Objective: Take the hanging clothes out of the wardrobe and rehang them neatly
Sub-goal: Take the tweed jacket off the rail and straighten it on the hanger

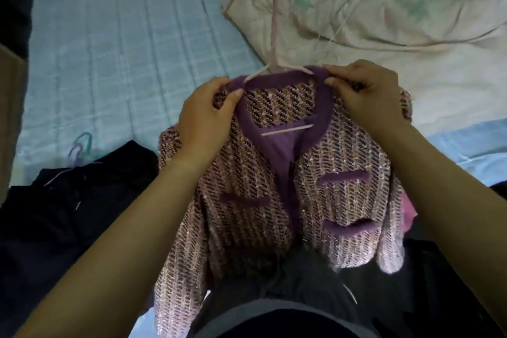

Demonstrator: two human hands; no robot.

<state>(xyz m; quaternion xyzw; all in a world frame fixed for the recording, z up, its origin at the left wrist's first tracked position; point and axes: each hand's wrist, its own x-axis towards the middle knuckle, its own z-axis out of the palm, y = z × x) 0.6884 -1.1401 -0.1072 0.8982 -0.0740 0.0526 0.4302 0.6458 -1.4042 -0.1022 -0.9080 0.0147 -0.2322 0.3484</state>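
A pink and purple tweed jacket (247, 178) with purple trim and pocket flaps hangs on a pale pink hanger (274, 22), held over the bed in front of me. The hanger's hook points away from me and its lower bar shows inside the open neckline. My left hand (205, 115) grips the jacket's left shoulder at the collar. My right hand (365, 90) pinches the purple collar on the right shoulder. The hanger's arms are hidden under the fabric.
A light blue checked bed sheet (123, 35) covers the mattress. A crumpled cream quilt (384, 3) lies at the far right. Dark clothes (68, 214) with green and purple hangers (81, 145) lie at the left. More dark garments sit at the lower right.
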